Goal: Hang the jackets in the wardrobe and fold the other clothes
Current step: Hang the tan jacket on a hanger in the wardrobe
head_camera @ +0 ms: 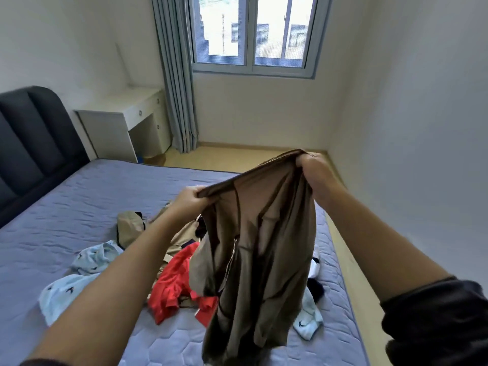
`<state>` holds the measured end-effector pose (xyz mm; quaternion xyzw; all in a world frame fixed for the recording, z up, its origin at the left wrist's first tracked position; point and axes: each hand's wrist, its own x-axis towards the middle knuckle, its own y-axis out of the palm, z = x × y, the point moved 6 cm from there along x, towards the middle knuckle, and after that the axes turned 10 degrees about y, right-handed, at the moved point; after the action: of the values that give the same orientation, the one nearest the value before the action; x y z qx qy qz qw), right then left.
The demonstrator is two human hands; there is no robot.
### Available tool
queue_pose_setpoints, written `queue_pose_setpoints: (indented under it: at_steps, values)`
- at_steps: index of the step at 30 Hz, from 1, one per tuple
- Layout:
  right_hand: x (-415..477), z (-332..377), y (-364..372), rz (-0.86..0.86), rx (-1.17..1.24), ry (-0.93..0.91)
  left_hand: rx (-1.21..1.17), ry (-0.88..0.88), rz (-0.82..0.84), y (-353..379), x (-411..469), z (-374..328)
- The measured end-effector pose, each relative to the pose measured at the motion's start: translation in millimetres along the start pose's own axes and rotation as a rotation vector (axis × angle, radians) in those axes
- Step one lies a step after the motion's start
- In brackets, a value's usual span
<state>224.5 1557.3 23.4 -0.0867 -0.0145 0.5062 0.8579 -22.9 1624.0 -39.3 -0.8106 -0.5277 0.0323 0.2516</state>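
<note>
The bed (pixel 87 204) is the landmark here, its quilted blue mattress bare apart from loose clothes. The brown garment (pixel 261 249) is held up above the near half of the bed, well clear at the top. Its lower hem hangs down to or just above the mattress, and I cannot tell whether it touches. A lapel-like flap on its front suggests a jacket, though the cloth hangs twisted. Sorting it wrongly is the first risk: it could be folded when it should go on a hanger. No wardrobe is in view.

On the bed behind the hanging cloth lie the unfolded things. There is a pale blue printed garment (pixel 71 289) toward the headboard side and a red garment (pixel 174 283) in the middle. A beige garment (pixel 129 228) lies farther up the bed, and a small pale blue piece (pixel 309 320) lies near the bed's window-side edge. If the brown garment is swung away low, its trailing hem could drag the red one or sweep the small piece off that edge.

The right hand (pixel 313 167), higher above the bed, has its fingers clamped on a bunched corner of the top edge. The left hand (pixel 188 200), lower, pinches the edge between thumb and curled fingers. That pinch holds little cloth, so a shake to straighten the garment could pull the edge free and drop that side onto the heap.
</note>
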Motion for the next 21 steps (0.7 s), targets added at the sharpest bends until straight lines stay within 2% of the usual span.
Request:
queue_pose_setpoints:
  at_steps: [1, 3, 6, 8, 10, 12, 14, 17, 21]
  values:
    - [-2.0, -0.9, -0.6, 0.035, -0.042, 0.017, -0.112, 0.009, -0.064, -2.9, 0.0, -3.7]
    - [-6.8, -7.0, 6.0, 0.156, -0.152, 0.045, -0.147, 0.070, -0.131, -7.4, 4.3, -21.7]
    - [-26.1, -18.4, 40.5, 0.488, -0.299, 0.101, 0.021, 0.253, -0.080, -1.0, 14.9, -67.1]
    - [-39.3, -25.0, 65.1, 0.598, -0.390, 0.077, 0.156, 0.345, 0.012, 11.6, 18.9, -89.5]
    - [-40.9, -22.2, 75.5, 0.485, -0.447, -0.004, 0.260, 0.368, 0.054, 20.0, 19.6, -91.5]
    - [-36.1, -19.0, 71.6, 0.372, -0.385, -0.002, 0.278, 0.335, 0.017, 15.7, 19.0, -76.2]
    - [-30.0, -16.5, 60.0, 0.312, -0.265, 0.062, 0.339, 0.296, -0.021, 8.7, 14.9, -53.7]
    - [-24.4, -18.7, 45.8, 0.233, -0.033, 0.258, 0.409, 0.217, -0.087, 5.4, 5.5, -20.6]
    - [-20.1, -13.3, 39.7, 0.191, 0.137, 0.351, 0.299, 0.224, -0.255, 17.9, -20.8, 0.6]
